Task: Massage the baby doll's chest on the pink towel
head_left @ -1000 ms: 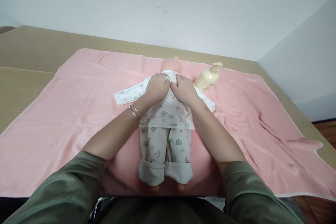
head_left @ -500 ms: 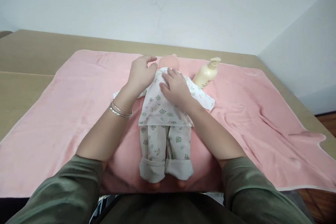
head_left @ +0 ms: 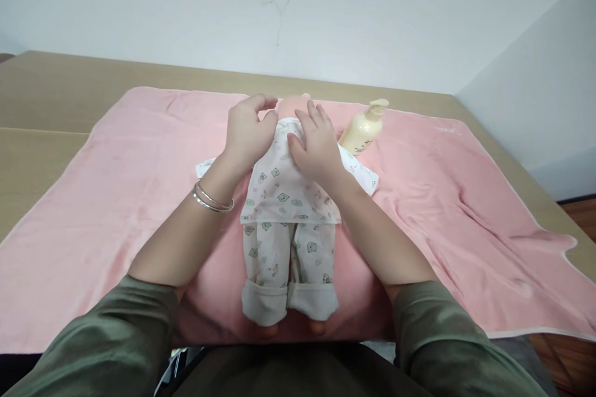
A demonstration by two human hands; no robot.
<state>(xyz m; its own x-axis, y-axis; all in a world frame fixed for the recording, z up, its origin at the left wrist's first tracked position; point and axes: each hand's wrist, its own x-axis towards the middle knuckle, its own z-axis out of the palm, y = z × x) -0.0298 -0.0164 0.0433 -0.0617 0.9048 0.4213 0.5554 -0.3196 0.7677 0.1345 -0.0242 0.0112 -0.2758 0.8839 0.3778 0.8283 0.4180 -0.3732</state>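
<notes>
A baby doll (head_left: 292,107) lies on a pink towel, its feet toward me. It wears a white printed top (head_left: 279,189) with the sleeves spread to both sides, and matching trousers (head_left: 313,254) with turned-up cuffs. My left hand (head_left: 251,127), with bangles on the wrist, is beside the doll's head and left shoulder area, thumb and fingers apart, holding nothing. Over the upper right part of the top is my right hand (head_left: 317,141), its fingers spread and empty; whether it touches the cloth is unclear. The doll's face is not visible.
A cream pump bottle (head_left: 363,130) lies tilted on the pink towel (head_left: 153,161), close to the doll's right-side sleeve. Under the towel is a wooden table (head_left: 46,90), with a white wall (head_left: 363,18) behind it.
My right hand has lifted and shifted slightly up toward the doll's head, its fingers more spread. My left hand stays beside the head. The whole view has shifted slightly.
</notes>
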